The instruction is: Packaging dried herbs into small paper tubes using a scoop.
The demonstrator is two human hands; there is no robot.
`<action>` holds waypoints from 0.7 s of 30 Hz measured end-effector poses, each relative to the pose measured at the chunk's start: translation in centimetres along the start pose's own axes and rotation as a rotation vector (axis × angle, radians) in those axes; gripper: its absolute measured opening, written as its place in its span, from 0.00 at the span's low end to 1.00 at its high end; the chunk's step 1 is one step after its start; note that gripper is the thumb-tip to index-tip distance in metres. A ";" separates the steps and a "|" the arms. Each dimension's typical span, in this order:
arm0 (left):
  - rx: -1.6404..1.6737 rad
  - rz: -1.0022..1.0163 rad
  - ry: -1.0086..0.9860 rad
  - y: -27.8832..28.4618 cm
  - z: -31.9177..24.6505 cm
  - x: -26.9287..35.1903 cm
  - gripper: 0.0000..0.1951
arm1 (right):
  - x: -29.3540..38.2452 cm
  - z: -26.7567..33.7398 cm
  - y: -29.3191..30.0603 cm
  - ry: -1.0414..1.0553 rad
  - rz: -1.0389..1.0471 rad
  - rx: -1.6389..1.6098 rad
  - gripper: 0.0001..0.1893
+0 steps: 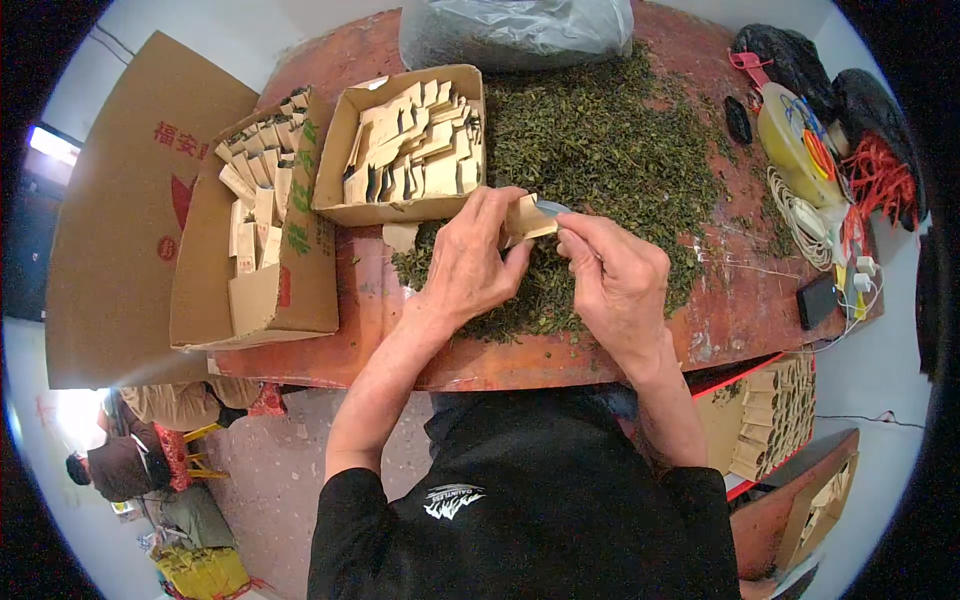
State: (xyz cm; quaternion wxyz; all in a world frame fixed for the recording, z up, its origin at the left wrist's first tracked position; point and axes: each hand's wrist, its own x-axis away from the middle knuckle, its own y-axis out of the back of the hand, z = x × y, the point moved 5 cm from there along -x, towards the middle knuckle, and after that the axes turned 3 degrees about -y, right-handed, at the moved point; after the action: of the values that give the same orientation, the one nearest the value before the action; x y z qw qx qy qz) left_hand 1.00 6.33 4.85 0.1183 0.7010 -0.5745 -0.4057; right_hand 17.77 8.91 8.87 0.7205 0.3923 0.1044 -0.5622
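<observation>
My left hand (476,251) holds a small brown paper packet (531,219) above a spread of dried green leaves (600,142). The thumb and fingers of my right hand (619,277) pinch a thin, pale, rounded tool (553,207) at the packet's right end; its exact kind cannot be told. To the left of my left hand, an open cardboard box (405,212) holds many flat paper packets (431,142). Farther left, a taller cardboard box (311,262) contains upright packets, several with dark leaf showing at their tops.
A clear plastic bag (517,34) of leaves lies at the back of the red-brown table (300,367). At right are a yellowish container (799,142) with cords, a black device (817,301) and cables. Below right, a carton (772,420) holds rows of packets. A person (124,465) is at far left.
</observation>
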 end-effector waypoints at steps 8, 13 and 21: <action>-0.071 -0.024 -0.091 -0.2 -0.4 -0.3 0.29 | 0.1 -0.4 0.0 -0.033 0.012 -0.037 0.07; -0.097 0.011 -0.094 -0.6 -0.7 -0.6 0.31 | 0.4 -0.6 -0.5 -0.036 0.026 -0.064 0.08; -0.117 0.087 -0.097 -0.9 -0.6 -1.0 0.27 | 0.3 -0.6 -0.6 0.035 0.049 0.017 0.08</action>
State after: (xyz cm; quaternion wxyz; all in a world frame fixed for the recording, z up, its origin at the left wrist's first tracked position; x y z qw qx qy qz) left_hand 2.03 7.27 5.12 0.1488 0.6468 -0.5847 -0.4665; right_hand 17.51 9.02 7.99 0.7289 0.4107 0.1026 -0.5381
